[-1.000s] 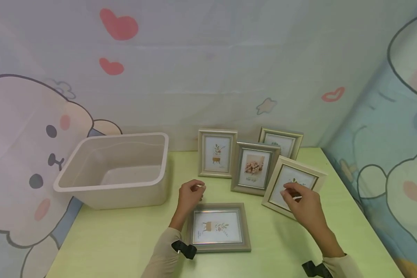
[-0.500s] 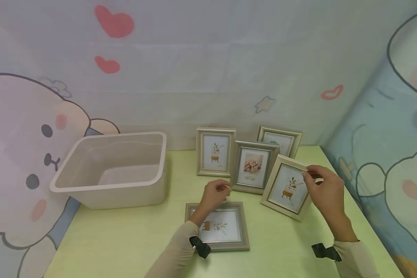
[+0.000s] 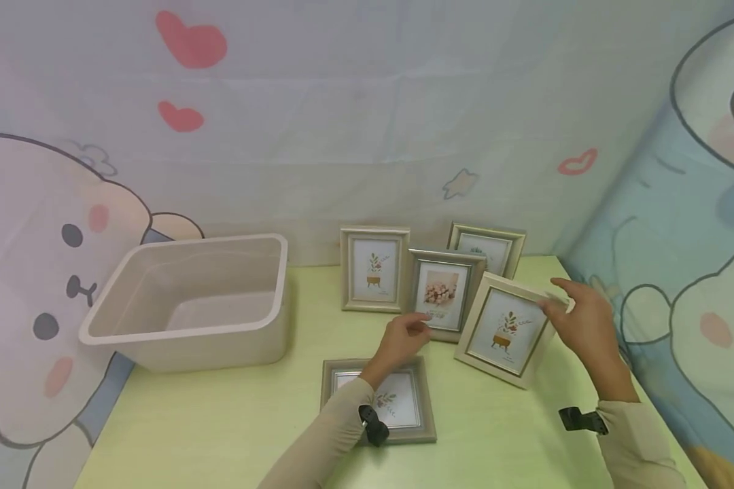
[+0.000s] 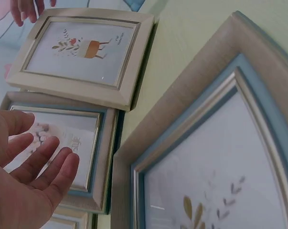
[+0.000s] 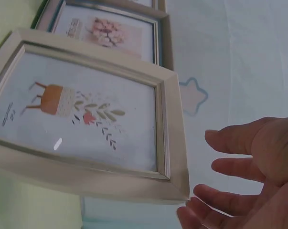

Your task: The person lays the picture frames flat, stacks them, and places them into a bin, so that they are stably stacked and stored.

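Observation:
My right hand [image 3: 587,326] is at the upper right corner of a cream picture frame [image 3: 482,311], which stands tilted back. In the right wrist view, its thumb and fingers are spread beside the frame's top edge and hold nothing. My left hand [image 3: 402,339] hovers before a brown picture frame [image 3: 416,299] with a flower photo. Its loosely bent fingers hold nothing in the left wrist view. Beneath the left forearm, a grey-brown picture frame [image 3: 429,407] lies face up on the table, partly covered by the sleeve.
A pale picture frame [image 3: 345,272] stands at the back, left of the brown one. Behind the brown and cream frames is another picture frame [image 3: 516,248], partly hidden. A deep beige plastic bin [image 3: 220,350] stands on the green table [image 3: 220,421] at left. A printed curtain [image 3: 342,122] hangs behind.
My right hand has moved right, from in front of the cream frame to its upper right corner, and its fingers have spread. The left hand has moved right across the lying frame toward the brown frame.

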Action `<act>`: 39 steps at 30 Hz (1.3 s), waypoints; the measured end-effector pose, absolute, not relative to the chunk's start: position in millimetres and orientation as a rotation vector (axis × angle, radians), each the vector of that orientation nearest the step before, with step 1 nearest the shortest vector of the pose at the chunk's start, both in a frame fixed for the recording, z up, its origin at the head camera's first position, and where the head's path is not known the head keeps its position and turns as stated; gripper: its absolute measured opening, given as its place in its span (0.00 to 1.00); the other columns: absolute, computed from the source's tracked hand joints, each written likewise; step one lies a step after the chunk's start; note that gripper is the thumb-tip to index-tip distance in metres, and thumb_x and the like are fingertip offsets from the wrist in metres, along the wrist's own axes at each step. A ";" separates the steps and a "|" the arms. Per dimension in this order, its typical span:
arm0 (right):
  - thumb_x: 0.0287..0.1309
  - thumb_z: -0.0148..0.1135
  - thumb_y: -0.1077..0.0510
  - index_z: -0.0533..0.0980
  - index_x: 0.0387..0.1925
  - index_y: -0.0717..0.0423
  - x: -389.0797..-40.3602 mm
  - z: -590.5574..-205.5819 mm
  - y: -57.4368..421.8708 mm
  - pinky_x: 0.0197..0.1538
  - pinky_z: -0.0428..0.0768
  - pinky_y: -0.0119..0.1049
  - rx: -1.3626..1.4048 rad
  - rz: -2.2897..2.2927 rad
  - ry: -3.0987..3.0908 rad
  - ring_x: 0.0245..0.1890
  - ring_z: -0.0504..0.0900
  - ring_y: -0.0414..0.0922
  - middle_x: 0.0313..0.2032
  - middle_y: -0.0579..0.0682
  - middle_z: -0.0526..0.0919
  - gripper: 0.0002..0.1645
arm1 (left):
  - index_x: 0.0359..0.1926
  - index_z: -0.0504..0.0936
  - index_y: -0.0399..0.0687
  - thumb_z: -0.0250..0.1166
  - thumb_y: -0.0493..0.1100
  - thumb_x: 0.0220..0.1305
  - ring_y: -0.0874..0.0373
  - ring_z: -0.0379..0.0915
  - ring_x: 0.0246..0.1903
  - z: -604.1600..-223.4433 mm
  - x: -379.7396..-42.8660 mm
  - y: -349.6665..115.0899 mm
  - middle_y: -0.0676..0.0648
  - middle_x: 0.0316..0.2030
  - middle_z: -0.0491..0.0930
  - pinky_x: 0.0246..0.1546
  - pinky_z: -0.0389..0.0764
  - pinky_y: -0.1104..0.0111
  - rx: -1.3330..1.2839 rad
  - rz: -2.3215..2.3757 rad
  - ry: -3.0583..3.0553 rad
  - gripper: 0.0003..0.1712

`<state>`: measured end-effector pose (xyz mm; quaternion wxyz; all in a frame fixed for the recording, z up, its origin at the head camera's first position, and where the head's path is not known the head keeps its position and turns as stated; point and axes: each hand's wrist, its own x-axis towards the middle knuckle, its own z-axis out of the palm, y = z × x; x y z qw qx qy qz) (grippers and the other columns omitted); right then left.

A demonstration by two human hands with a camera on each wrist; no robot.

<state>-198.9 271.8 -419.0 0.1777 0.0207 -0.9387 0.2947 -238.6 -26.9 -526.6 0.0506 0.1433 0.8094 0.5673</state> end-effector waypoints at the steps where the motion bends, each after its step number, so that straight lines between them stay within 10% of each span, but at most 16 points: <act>1: 0.65 0.63 0.58 0.74 0.59 0.70 -198.3 -419.0 272.8 0.47 0.76 0.66 0.041 0.829 -2.664 0.54 0.75 0.72 0.56 0.75 0.76 0.26 | 0.57 0.81 0.36 0.63 0.35 0.65 0.42 0.84 0.46 -527.2 -239.0 -23.1 0.35 0.45 0.86 0.48 0.84 0.60 0.446 1.723 2.459 0.20; 22: 0.65 0.63 0.60 0.70 0.64 0.70 -215.7 -429.0 295.1 0.30 0.79 0.46 0.243 0.770 -2.908 0.36 0.83 0.62 0.52 0.76 0.78 0.29 | 0.71 0.69 0.45 0.64 0.33 0.63 0.45 0.81 0.52 -540.8 -244.2 33.0 0.35 0.55 0.80 0.51 0.82 0.68 0.552 1.621 2.406 0.35; 34: 0.64 0.63 0.62 0.70 0.65 0.66 -223.6 -430.6 301.8 0.55 0.73 0.67 0.411 0.754 -2.951 0.61 0.70 0.74 0.61 0.74 0.73 0.29 | 0.69 0.72 0.42 0.63 0.30 0.64 0.40 0.80 0.55 -548.7 -243.1 41.1 0.32 0.55 0.81 0.54 0.82 0.61 0.520 1.787 2.305 0.31; 39: 0.65 0.60 0.65 0.72 0.64 0.67 -225.6 -427.8 302.1 0.40 0.77 0.51 0.391 0.816 -2.949 0.38 0.80 0.61 0.59 0.75 0.75 0.26 | 0.69 0.72 0.42 0.62 0.30 0.65 0.40 0.80 0.54 -550.4 -243.9 43.1 0.32 0.54 0.81 0.53 0.83 0.64 0.510 1.790 2.320 0.31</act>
